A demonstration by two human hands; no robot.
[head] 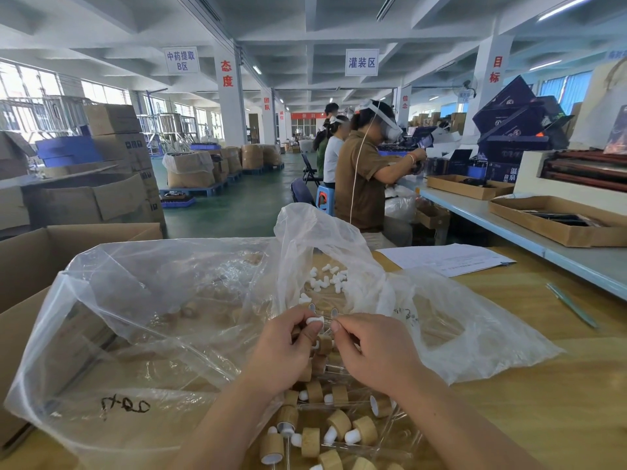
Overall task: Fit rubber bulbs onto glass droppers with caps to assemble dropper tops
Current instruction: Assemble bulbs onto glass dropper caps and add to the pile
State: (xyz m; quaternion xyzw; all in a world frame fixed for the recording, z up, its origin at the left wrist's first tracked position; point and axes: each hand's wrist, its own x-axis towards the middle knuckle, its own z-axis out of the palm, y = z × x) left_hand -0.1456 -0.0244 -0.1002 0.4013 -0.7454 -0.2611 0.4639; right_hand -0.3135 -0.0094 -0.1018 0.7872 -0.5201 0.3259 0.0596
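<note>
Matt wooden caps (339, 423), crinkled glossy plastic bag (142, 300)

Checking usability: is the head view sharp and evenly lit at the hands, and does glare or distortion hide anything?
Head view: soft, even light; left hand, right hand and white bulb sharp. Head view: far-left windows blown out. Head view: wide-angle bending tilts the pillars. Head view: sheen on the plastic bag veils the caps inside; the pinched glass dropper barely shows.
</note>
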